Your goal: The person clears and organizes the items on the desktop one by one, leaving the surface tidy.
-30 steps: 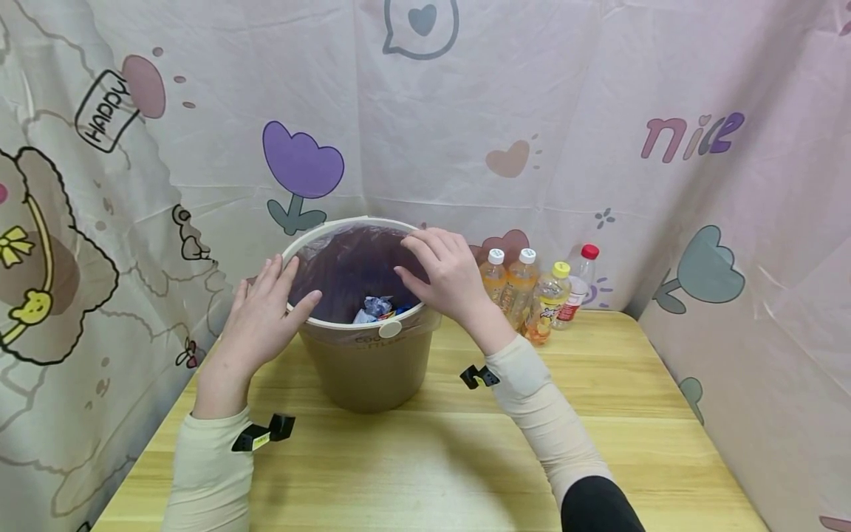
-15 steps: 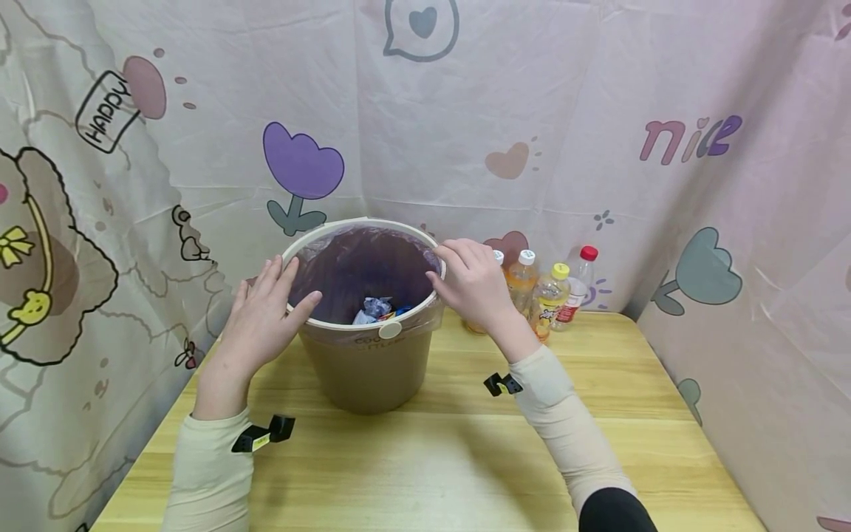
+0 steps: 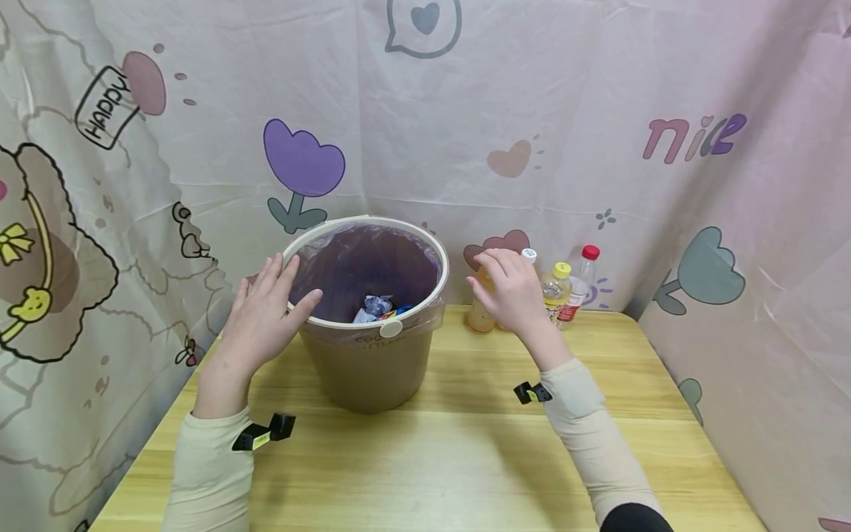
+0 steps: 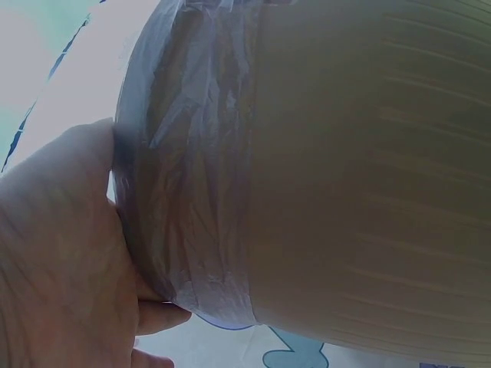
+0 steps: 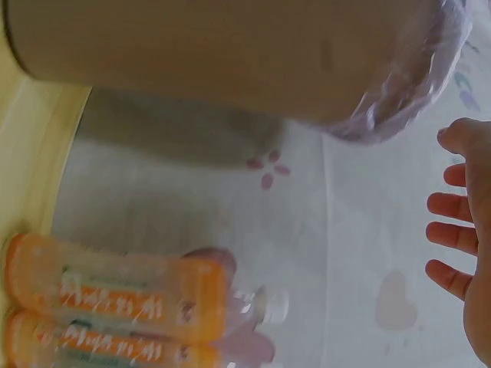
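A tan trash bin [image 3: 366, 369] with a pale rim and a clear plastic liner [image 4: 203, 153] stands left of the table's middle. Crumpled wrappers [image 3: 377, 307] lie inside it. My left hand [image 3: 261, 318] rests against the left of the rim, fingers spread and fairly straight. In the left wrist view that hand touches the liner-covered edge. My right hand [image 3: 515, 295] hovers to the right of the bin with loosely bent fingers and nothing in them. It partly hides the orange-drink bottles [image 5: 123, 287] in the head view.
A yellow-capped bottle [image 3: 557, 292] and a red-capped bottle [image 3: 580, 284] stand at the back right of the wooden table [image 3: 425, 473]. A printed cloth [image 3: 425, 133] hangs close behind and along both sides.
My right hand has left the right of the bin's rim and moved right, in front of the bottles. The left hand and the bin have stayed in place.
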